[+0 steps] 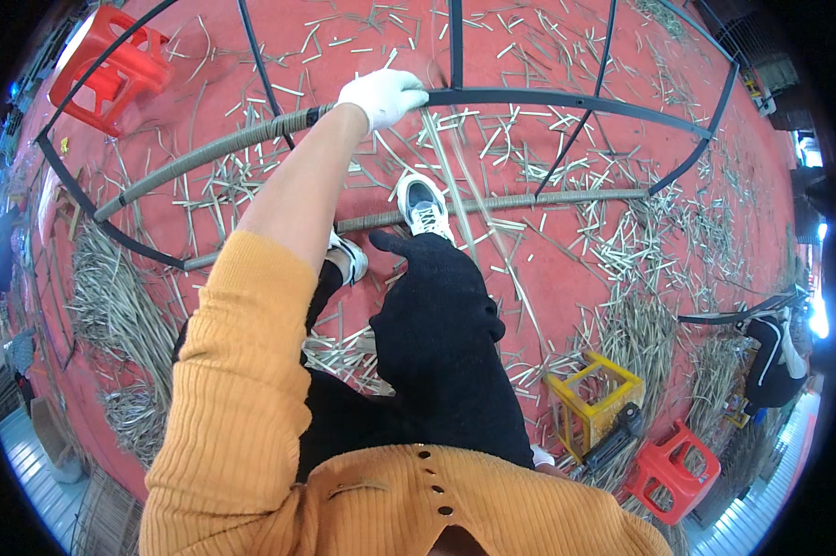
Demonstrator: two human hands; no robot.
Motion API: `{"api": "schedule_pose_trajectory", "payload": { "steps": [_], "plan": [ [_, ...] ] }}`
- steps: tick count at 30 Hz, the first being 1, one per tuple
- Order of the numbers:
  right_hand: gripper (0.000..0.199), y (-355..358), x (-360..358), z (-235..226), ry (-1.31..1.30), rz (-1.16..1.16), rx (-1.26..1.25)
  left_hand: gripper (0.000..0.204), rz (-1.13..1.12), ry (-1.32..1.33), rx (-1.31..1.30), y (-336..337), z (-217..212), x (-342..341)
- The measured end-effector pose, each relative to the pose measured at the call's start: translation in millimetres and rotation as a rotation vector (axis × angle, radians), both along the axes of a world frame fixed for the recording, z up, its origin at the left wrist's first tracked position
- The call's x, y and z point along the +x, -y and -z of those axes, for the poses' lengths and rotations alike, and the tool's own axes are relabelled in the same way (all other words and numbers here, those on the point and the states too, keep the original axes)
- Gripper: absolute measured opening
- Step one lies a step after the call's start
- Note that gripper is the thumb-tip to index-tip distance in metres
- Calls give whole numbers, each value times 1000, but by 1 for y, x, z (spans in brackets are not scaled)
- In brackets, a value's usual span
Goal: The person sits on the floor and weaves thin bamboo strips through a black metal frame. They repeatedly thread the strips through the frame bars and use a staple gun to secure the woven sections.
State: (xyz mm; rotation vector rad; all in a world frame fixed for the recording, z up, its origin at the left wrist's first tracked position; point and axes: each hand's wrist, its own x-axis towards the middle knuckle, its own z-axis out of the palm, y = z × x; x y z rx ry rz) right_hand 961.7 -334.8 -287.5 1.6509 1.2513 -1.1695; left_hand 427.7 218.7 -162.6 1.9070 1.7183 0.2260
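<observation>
My left hand (381,97), in a white glove, reaches far forward and is closed on the curved bar of a black metal frame (520,96). To the left of it, the bar is wrapped tightly in tan woven strips (219,153); to the right it is bare black metal. Pale long strips (450,167) hang down from just beside my fingers, partly blurred. A lower bar (566,197), also wrapped, crosses near my shoes. Only a bit of my right hand's white glove (541,456) shows by my right hip, its fingers hidden.
Cut strips litter the red floor (307,60). Bundles of long strips (121,292) lie at left, with more at right. A yellow stool (594,398) with a dark tool (613,440) on it and a red stool (673,473) stand at lower right. Another red stool (112,69) is upper left. A person (775,357) is at far right.
</observation>
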Motion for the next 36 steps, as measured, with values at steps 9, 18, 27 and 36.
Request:
{"api": "schedule_pose_trajectory", "payload": {
  "steps": [9,18,27,36],
  "plan": [
    [22,-385,-229,-29,-921,118,1223,41,140,148,-230,39,-24,15],
    [33,-440,-314,-139,-1145,545,702,30,21,90,331,84,-4,25],
    [31,-503,-330,-146,-1233,229,1190,33,185,-347,794,98,11,46],
    [42,-493,-320,-56,-1809,1283,211,49,284,92,-212,36,-22,29]
  ]
}}
